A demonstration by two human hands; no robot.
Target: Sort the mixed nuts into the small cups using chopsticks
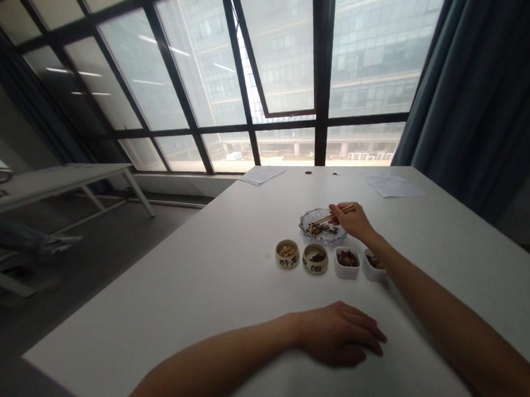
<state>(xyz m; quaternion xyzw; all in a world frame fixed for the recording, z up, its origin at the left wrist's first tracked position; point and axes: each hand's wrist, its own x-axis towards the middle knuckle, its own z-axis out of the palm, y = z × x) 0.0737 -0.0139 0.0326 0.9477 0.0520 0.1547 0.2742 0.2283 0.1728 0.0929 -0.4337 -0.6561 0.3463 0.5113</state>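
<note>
My right hand (pixel 352 220) is closed round a pair of chopsticks (pixel 329 217), their tips down in a clear glass dish (pixel 303 223). Small dark and yellowish pieces (pixel 319 228) lie in that dish. In front of it stand two round ceramic bowls with dark characters: the left bowl (pixel 287 263) holds pale nut-like pieces, the other bowl (pixel 315 268) small dark bits. To their right, a white square tub (pixel 347 271) contains dark brown pieces. A second white tub (pixel 373 271) is partly covered by my right forearm. My left hand (pixel 338 336) rests flat on the table, fingers stretched out, holding nothing.
The white table (pixel 199 298) reaches toward the windows. Papers lie at its far left (pixel 262 174) and a paper sheet (pixel 394 184) at the far right. A blue curtain (pixel 465 102) hangs on the right. Another white table (pixel 66 182) stands at the left.
</note>
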